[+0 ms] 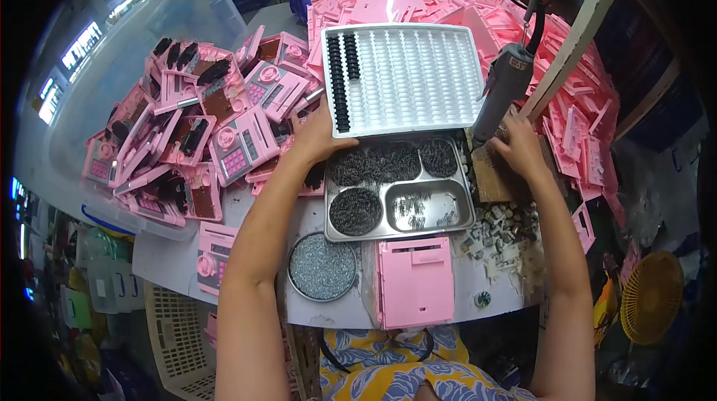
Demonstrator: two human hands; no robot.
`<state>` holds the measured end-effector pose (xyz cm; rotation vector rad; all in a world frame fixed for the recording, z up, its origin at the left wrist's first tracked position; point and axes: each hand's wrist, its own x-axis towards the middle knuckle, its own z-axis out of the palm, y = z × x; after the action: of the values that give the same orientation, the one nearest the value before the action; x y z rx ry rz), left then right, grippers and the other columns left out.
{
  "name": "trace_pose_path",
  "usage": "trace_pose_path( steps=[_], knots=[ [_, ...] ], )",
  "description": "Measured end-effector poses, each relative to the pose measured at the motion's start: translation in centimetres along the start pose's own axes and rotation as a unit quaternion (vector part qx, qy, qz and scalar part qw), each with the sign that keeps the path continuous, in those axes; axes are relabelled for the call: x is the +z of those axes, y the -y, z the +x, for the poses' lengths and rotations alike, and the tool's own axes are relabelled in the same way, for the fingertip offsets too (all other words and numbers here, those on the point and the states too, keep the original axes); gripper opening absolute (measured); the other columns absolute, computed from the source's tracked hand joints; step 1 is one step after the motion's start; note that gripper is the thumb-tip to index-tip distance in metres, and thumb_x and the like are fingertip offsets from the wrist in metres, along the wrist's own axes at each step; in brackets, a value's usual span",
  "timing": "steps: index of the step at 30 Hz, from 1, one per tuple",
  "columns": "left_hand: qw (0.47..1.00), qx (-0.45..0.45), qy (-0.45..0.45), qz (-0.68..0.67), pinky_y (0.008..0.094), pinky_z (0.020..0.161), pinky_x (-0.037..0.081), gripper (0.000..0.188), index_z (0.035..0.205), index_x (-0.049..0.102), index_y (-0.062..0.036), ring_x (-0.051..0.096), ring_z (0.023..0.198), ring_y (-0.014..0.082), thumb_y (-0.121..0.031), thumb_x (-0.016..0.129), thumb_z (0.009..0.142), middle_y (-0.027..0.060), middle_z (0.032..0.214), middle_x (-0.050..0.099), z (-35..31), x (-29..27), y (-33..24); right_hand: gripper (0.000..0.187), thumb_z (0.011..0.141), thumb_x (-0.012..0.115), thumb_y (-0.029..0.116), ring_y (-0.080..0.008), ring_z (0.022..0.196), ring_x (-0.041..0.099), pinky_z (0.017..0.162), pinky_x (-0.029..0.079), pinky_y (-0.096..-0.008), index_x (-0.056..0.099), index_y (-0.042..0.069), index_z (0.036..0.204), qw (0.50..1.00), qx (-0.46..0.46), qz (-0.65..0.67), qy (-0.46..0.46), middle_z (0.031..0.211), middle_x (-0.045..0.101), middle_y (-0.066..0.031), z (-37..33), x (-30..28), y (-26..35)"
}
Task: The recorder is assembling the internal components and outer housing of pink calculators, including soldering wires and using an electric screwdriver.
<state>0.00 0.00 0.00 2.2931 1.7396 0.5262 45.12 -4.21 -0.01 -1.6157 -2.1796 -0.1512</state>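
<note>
Just beside the left hand (320,136), a white pocketed tray (418,80) is spanning the space toward the right hand (524,148). The left fingers are holding its near left corner, the thumb lying at the lower edge and the others wrapping the side, apparently to steady it. Small black pieces (340,87) are filling only the pockets nearest those fingers.

By the left thumb, a steel compartment tray (441,196) is sitting against the white tray's near edge, its dividers seemingly separating loose dark screws (377,162). Closer to the person than both hands, a round dish of silvery bits (323,266) and a stack of flat pink panels (415,281) are occupying the bench (340,316), probably for easy reach.

Around the right fingers, a brown block (493,178) and an electric screwdriver (505,87) are crowding the view, so I cannot tell whether those fingers are gripping anything. The screwdriver is hanging tip-down just beside them, likely to be close at hand.

Left of the left fingers, pink keypad housings (240,145) are heaping up near a clear bin (213,16); beyond the right fingers, loose pink parts (579,95) are piling high.
</note>
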Motion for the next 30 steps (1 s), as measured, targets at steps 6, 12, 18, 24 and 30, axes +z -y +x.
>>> trace_pose_path(
  steps=[6,12,18,24,30],
  knots=[
    [0.999,0.041,0.017,-0.024,0.0778,0.111,0.003,0.121,0.159,0.011,-0.0123,0.045,0.142,0.0377,-0.042,0.089,0.071,0.0142,0.15,0.052,1.7,0.3,1.5,0.037,0.082,0.073,0.027,-0.0439,0.105,0.065,0.089,0.052,-0.0479,0.066,0.004,0.109,0.992,0.02,0.119,0.041,0.113,0.068,-0.0245,7.3,0.5,3.3],
    [0.999,0.047,0.016,0.007,0.0774,0.111,0.004,0.121,0.161,0.008,-0.0136,0.042,0.144,0.0374,-0.047,0.084,0.075,0.0152,0.154,0.048,4.0,1.5,4.2,0.044,0.082,0.076,0.03,-0.0394,0.094,0.068,0.079,0.054,-0.0469,0.064,0.006,0.118,0.991,-0.007,-0.073,0.109,0.101,0.07,-0.0223,11.5,4.4,-2.0],
    [0.997,0.067,0.012,0.021,0.0666,0.115,0.021,0.106,0.157,0.027,-0.0098,0.042,0.144,0.0351,-0.055,0.081,0.078,0.0159,0.151,0.051,4.8,1.4,4.4,0.072,0.083,0.079,0.039,-0.0329,0.081,0.071,0.079,0.054,-0.0439,0.053,0.016,0.146,0.991,0.069,-0.044,0.102,0.085,0.069,-0.024,10.1,4.0,-0.1],
    [0.993,0.064,-0.091,0.048,0.04,0.109,0.042,0.093,0.147,0.04,0.0057,0.054,0.133,0.0339,-0.042,0.083,0.081,0.029,0.141,0.054,0.7,-1.9,1.8,0.073,0.092,0.074,0.031,-0.0311,0.139,0.047,0.117,0.034,-0.04,0.039,0.005,0.151,0.999,0.037,0.025,-0.003,0.152,0.047,-0.0189,5.2,-1.3,4.5],
    [0.996,0.027,0.084,0.001,0.0404,0.076,0.051,0.049,0.115,0.057,0.0004,0.067,0.086,0.0307,-0.026,0.082,0.081,0.0187,0.102,0.067,-16.6,-4.1,-4.5,0.028,0.082,0.075,0.021,-0.0331,0.074,0.069,0.068,0.053,-0.0425,0.063,0.006,0.103,0.958,0.089,0.172,0.21,0.079,0.069,-0.0162,-9.5,-5.8,15.8]
  ],
)
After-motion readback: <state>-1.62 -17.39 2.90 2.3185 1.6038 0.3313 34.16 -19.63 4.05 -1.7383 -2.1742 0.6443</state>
